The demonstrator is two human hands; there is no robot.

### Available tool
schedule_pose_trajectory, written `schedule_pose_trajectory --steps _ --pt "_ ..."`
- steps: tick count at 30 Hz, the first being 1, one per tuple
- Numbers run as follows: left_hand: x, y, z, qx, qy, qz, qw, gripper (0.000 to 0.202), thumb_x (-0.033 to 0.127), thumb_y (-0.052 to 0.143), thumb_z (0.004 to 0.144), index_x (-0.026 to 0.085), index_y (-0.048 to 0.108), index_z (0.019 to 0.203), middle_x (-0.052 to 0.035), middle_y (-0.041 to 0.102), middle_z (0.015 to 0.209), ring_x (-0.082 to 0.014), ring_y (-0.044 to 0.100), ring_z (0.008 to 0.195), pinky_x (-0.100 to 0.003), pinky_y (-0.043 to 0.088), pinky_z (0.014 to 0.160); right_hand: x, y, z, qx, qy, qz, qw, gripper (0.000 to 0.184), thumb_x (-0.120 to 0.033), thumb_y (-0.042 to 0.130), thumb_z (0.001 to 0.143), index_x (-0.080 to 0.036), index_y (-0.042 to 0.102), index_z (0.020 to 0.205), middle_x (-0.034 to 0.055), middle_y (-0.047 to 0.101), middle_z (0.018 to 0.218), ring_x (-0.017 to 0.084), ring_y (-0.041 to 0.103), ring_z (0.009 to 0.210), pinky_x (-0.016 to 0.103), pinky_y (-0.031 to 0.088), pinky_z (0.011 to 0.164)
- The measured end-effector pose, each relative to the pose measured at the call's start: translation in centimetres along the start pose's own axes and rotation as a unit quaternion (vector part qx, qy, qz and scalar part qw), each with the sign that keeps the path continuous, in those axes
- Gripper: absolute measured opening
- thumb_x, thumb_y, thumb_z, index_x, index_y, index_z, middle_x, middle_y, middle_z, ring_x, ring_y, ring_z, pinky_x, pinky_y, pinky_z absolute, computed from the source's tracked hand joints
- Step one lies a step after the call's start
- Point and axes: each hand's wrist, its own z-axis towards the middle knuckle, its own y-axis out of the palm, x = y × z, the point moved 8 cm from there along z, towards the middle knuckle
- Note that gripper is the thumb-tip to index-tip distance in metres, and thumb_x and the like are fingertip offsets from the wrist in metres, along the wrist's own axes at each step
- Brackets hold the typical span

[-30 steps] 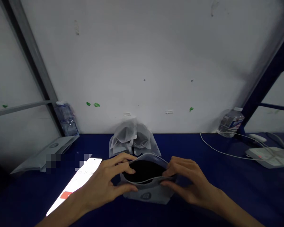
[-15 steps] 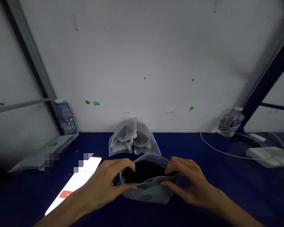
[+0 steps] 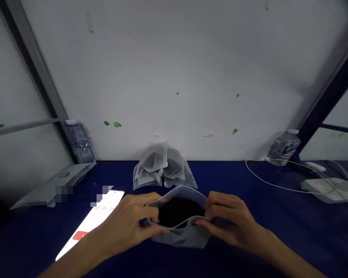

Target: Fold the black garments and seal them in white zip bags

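Observation:
A frosted zip bag [image 3: 179, 237] is held mouth-up near the front middle of the table. Something black [image 3: 178, 210] fills its inside; its kind cannot be made out. My left hand [image 3: 142, 214] pinches the bag's rim at the left, the fingers curled inside and the thumb along the near edge. At the right side of the rim, my right hand [image 3: 226, 216] grips in the same way, its thumb against the front wall. Between the hands the mouth gapes. Just behind stand filled frosted bags [image 3: 153, 164] against the wall.
A lit phone [image 3: 100, 216] with a running timer lies left, partly behind my left forearm. Flat bags [image 3: 63, 175] are stacked beyond it. Water bottles stand at left [image 3: 79, 143] and right [image 3: 284, 148]. A white cable [image 3: 266, 184] runs to a power strip [image 3: 324, 189] at right.
My left fingers have curled further around the left rim, and the far rim stands a little higher. Both hands keep hold of the bag in about the same place.

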Motion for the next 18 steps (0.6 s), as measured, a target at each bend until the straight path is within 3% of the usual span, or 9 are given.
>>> schedule_pose_trajectory --steps 6,10,14,18 --pt "0.01 -0.01 -0.19 0.006 -0.036 0.000 0.999 0.026 0.037 0.083 0.072 0.020 0.064 0.069 0.0017 0.066 0.088 -0.0151 0.063 0.074 -0.027 0.045 0.064 -0.12 0.31 -0.25 -0.028 0.016 -0.033 0.999 0.013 -0.028 0.067 0.090 -0.020 0.059 0.085 -0.0020 0.062 0.070 0.010 0.056 0.058 0.025 0.040 0.054" --pt "-0.03 0.21 -0.02 0.014 -0.035 -0.047 0.998 0.029 0.033 0.084 0.072 0.018 0.060 0.065 0.0030 0.068 0.092 -0.0123 0.063 0.072 -0.024 0.044 0.063 -0.26 0.22 -0.40 -0.029 0.018 -0.054 0.998 0.021 -0.035 0.072 0.087 -0.021 0.056 0.092 -0.0022 0.066 0.073 0.012 0.060 0.059 0.027 0.043 0.056" --pt "-0.36 0.18 -0.02 0.032 -0.031 -0.064 0.997 0.035 0.029 0.085 0.073 0.016 0.054 0.063 0.0037 0.067 0.085 -0.0104 0.061 0.069 -0.022 0.043 0.060 -0.55 0.22 -0.20 -0.024 0.002 -0.030 0.999 0.014 -0.029 0.071 0.089 -0.020 0.060 0.086 -0.0017 0.065 0.071 0.011 0.059 0.060 0.025 0.042 0.054" --pt "-0.48 0.48 -0.20 0.013 -0.032 -0.061 0.998 0.031 0.030 0.081 0.078 0.016 0.058 0.064 0.0029 0.064 0.082 -0.0100 0.059 0.068 -0.020 0.039 0.056 -0.62 0.30 0.10 -0.021 -0.012 -0.005 1.000 0.013 -0.027 0.069 0.091 -0.019 0.064 0.082 -0.0007 0.064 0.069 0.011 0.058 0.059 0.024 0.042 0.051"
